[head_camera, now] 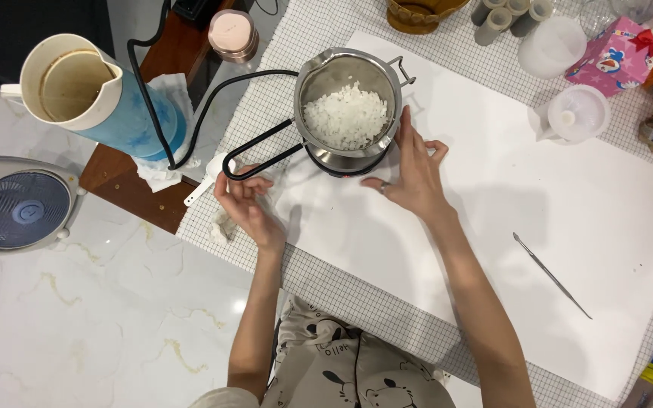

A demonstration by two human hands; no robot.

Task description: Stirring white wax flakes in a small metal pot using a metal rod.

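A steel melting pot (319, 79) full of white flakes (345, 117) sits on a small black heater (338, 166) on a white sheet. Its black wire loop handle (255, 147) points left. My left hand (247, 202) is at the end of that handle, fingers curled around it. My right hand (413, 170) is spread open against the pot's right side, fingertips touching the rim and the heater's edge. A white plastic spoon (209, 181) lies on crumpled tissue just left of my left hand.
A blue and white jug (96, 94) stands on a wooden stand at left, with a small fan (17, 208) below it. A thin metal tool (552, 274) lies on the white sheet (568, 211). Plastic cups (576, 113), a pink box (617, 57) and a black cable (149, 98) line the back.
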